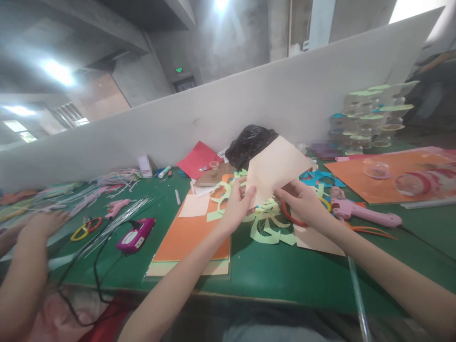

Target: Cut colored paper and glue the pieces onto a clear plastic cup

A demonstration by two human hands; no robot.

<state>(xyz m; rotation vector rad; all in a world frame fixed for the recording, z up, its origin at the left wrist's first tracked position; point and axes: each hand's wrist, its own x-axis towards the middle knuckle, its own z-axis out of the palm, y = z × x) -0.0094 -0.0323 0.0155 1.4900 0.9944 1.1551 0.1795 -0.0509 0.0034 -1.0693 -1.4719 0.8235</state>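
Head view — left hand, right hand pinch pale sheet by edges — raised over green table.

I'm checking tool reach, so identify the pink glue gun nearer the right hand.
The right glue gun, close by the right hand; the left glue gun lies farther off, near red-and-yellow scissors.

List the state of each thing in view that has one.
Cream sheet: held up by left hand and right hand.
Pale green paper: cut into pieces.
Orange sheet: lying flat, partly covered.
Black plastic bag: crumpled.
Right-side pink glue gun: lying down.
Clear cups: stacked.
Magenta device: power unclear.
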